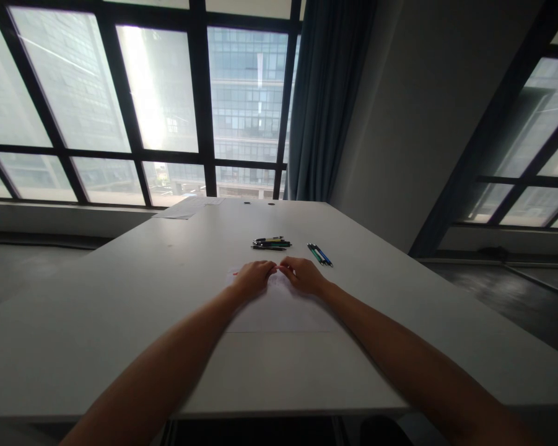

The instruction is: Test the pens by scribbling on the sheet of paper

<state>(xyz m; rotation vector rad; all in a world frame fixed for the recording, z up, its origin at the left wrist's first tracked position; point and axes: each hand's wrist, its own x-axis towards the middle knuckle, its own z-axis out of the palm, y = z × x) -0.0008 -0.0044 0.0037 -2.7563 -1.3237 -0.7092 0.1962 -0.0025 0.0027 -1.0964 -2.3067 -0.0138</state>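
Both my arms reach out over a white table (121, 310). My left hand (253, 276) and my right hand (303, 274) rest side by side on a white sheet of paper (281, 310), fingers curled and fingertips nearly touching. Whatever they pinch between them is too small to make out; a small red mark shows by the left hand. Beyond the hands lies a bunch of several pens (271, 243), and two more pens (320, 254), green and blue, lie to the right of the right hand.
More papers (188, 207) lie at the table's far left corner. Large windows (158, 99) and a dark curtain (327, 105) stand behind the table. A grey wall is at the right, with open floor on both sides.
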